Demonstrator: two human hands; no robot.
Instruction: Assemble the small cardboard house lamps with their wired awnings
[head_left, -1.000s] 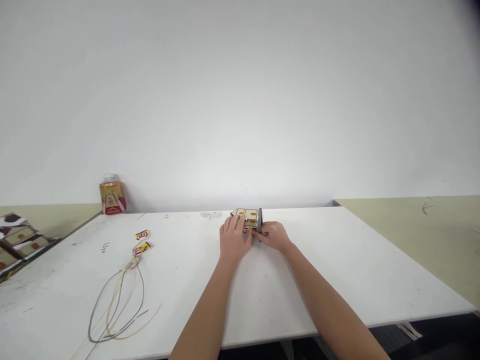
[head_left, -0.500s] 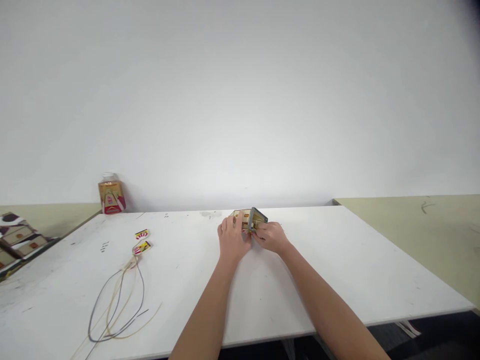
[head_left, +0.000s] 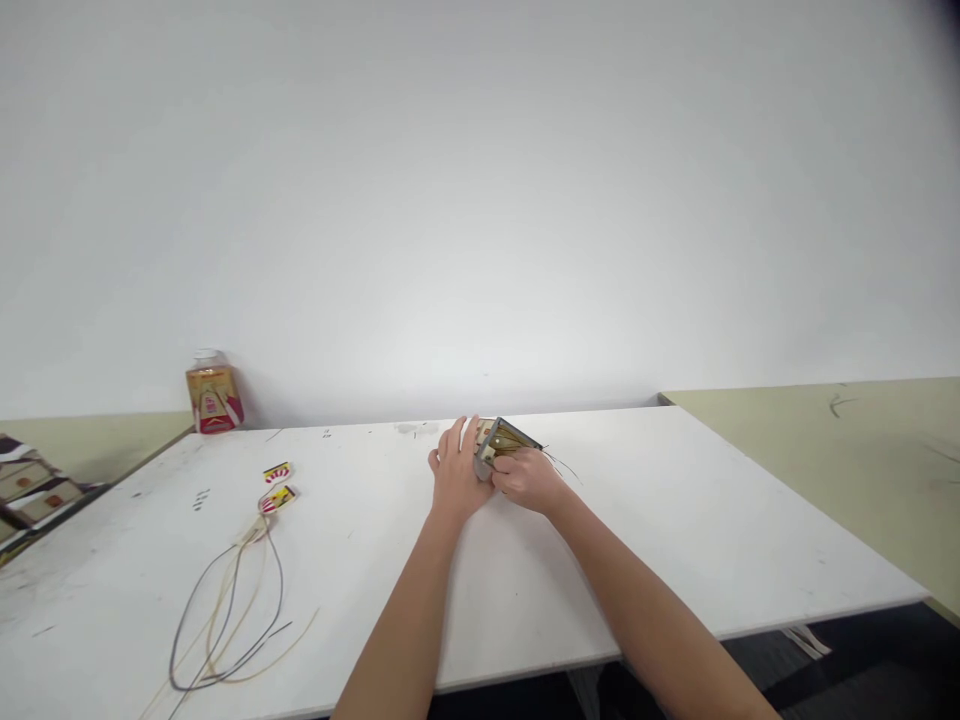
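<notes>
Left grip (head_left: 453, 470) clasps an open, grey-rimmed cream box (head_left: 508, 438), right grip (head_left: 529, 480) pinching it.

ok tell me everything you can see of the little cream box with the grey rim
The small box has cream walls and a grey rim around an end that looks open, brownish yellow inside; the material might be card or thin wood. It lies tipped, that end facing right and towards the camera, far back over the white table. The left hand grips its side; the right hand is at the rim, hiding part of it.
</notes>
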